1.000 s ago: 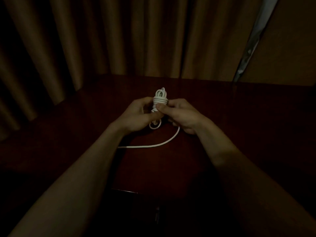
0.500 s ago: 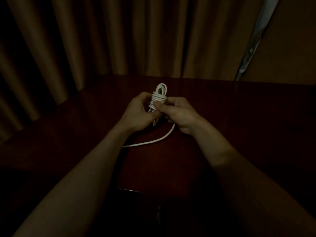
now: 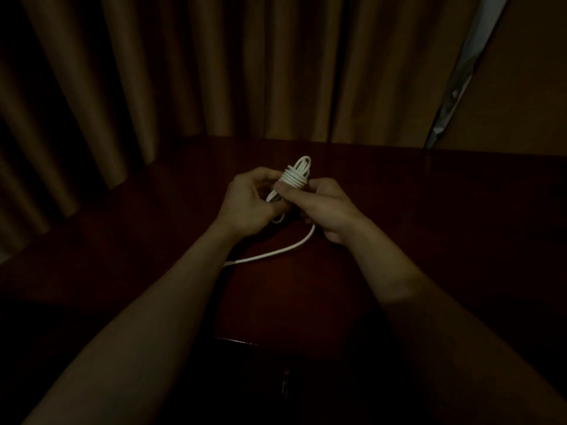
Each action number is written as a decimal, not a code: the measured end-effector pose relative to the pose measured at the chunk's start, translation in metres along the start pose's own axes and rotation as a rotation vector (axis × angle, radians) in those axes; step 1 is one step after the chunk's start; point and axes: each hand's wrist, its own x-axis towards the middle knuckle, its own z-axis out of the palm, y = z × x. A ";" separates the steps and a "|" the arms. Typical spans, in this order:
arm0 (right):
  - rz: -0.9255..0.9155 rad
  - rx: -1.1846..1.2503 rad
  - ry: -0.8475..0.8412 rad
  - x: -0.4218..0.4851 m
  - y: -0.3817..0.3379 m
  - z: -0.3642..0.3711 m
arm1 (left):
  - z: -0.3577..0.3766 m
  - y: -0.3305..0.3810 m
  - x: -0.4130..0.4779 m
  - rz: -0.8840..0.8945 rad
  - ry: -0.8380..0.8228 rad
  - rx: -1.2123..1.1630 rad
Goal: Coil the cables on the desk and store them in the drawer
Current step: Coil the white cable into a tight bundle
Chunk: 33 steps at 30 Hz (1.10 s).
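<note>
A white cable (image 3: 295,176) is bundled into a small coil with several turns wound around its middle, held above the dark wooden desk (image 3: 429,228). My left hand (image 3: 245,204) grips the lower part of the bundle. My right hand (image 3: 319,207) pinches the wrapped cable with thumb on top. A loose tail (image 3: 276,252) of the cable curves from under my right hand down and left across the desk, ending beside my left forearm. The drawer is lost in the dark below the desk's front edge (image 3: 245,341).
Brown curtains (image 3: 214,72) hang behind the desk and along its left side. A bright gap (image 3: 460,72) in the curtain shows at the upper right. The scene is very dim.
The loose tail has grown shorter and pulled in toward the hands as more cable went around the bundle. Both hands stay at the coil.
</note>
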 end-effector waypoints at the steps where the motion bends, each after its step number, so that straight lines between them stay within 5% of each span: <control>1: -0.010 0.028 0.012 0.000 0.001 0.002 | 0.000 0.000 0.000 0.004 0.014 0.030; 5: 0.025 -0.067 0.112 0.001 0.002 0.007 | 0.002 -0.001 -0.001 -0.003 0.048 0.068; 13: 0.024 -0.017 0.040 -0.003 -0.005 -0.003 | -0.001 0.004 0.000 -0.025 -0.180 -0.115; 24: 0.028 -0.068 0.041 -0.007 -0.007 0.008 | 0.002 0.000 -0.003 0.146 0.109 0.026; 33: 0.002 -0.017 -0.068 -0.008 -0.007 -0.006 | 0.000 0.001 0.000 0.094 -0.183 -0.108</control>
